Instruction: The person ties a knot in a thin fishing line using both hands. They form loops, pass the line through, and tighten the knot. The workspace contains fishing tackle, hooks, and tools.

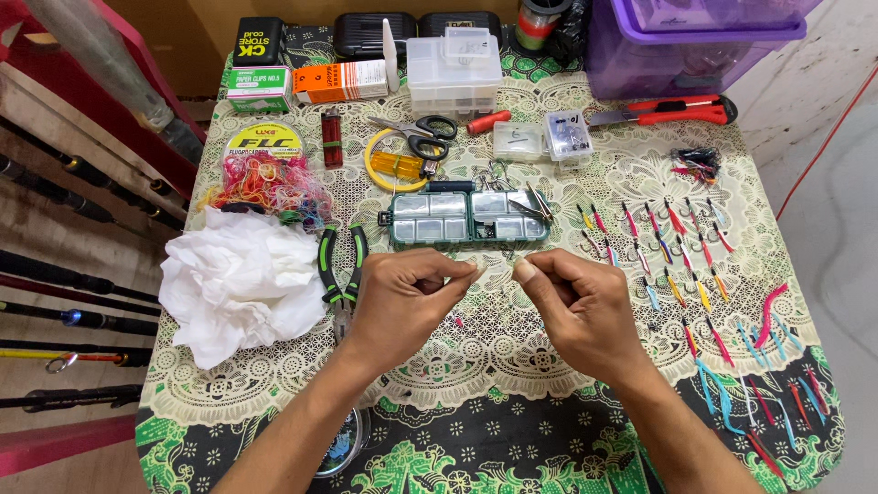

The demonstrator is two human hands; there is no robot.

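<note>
Bare left hand and right hand, each grip pinched shut; contents too small to tell; green tackle box beyond.

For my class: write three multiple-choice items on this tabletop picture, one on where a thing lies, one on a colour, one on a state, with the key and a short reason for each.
1. Where do the pliers lie?
A. Inside the purple bin
B. Between the white tissue heap and the left hand
C. To the right of the lures

2. What colour is the utility knife by the purple bin?
A. Red and black
B. Blue
C. White

3. What state is the green compartment box in?
A. Shut and taped
C. Upside down
B. Open, both halves flat

Key: 1 B, the pliers lie just left of the left hand, beside the tissue. 2 A, its body is red with black parts. 3 B, both halves show their clear compartments.
</note>
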